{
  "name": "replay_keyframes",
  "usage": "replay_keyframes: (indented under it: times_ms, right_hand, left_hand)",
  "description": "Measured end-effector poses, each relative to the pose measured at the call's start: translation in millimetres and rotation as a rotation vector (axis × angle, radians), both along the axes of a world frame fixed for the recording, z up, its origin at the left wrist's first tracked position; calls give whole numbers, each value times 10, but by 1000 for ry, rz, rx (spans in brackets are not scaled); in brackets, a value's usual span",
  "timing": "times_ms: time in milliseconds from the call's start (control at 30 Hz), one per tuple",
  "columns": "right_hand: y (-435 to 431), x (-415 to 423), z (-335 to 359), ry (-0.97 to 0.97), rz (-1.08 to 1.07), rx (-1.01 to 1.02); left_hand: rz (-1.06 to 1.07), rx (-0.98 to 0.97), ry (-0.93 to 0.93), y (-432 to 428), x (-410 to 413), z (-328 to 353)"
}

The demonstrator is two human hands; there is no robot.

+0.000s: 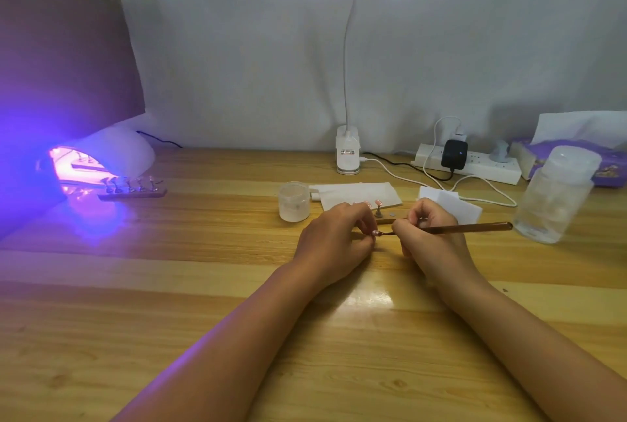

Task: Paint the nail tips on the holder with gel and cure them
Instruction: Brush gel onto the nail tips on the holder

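Observation:
My left hand (334,235) pinches a small pink nail tip (374,233) on its stand, just above the table. My right hand (429,235) grips a brown brush (475,227) like a pen, and the brush's tip touches that nail tip. Behind my hands lies a wooden holder (390,214) with another pink nail tip (378,203) standing on it. A second holder (132,191) with several nail tips sits at the mouth of the lit purple curing lamp (101,160) on the far left.
A small frosted jar (293,201) stands left of the holder, with white paper wipes (356,194) behind it. A clear plastic bottle (556,194), a power strip (471,163) with cables and a tissue box (556,150) fill the right. A clip desk lamp (347,153) stands at the back.

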State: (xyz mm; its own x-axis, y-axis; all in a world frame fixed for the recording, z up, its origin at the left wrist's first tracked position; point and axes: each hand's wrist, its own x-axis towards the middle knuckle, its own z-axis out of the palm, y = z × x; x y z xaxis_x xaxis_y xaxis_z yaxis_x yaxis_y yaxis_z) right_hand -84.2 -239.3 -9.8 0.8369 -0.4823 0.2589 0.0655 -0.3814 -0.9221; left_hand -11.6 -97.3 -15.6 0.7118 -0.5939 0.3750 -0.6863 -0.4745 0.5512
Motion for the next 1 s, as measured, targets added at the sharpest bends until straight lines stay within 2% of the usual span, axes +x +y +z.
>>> replay_keyframes:
  times_ms: [133, 400, 567, 700, 1000]
  right_hand:
    - [2, -2, 2, -15, -36, -1]
    - [-3, -34, 67, -21, -52, 179]
    - [7, -46, 67, -31, 15, 149]
    - [1, -47, 70, -88, 75, 236]
    - [-35, -27, 49, -69, 59, 225]
  left_hand:
    - [-1, -1, 2, 2, 6, -4]
    - [-15, -4, 4, 12, 16, -15]
    - [-4, -27, 20, 17, 17, -27]
    - [-10, -47, 47, 14, 37, -36]
    - [-18, -122, 119, -4, 92, -60]
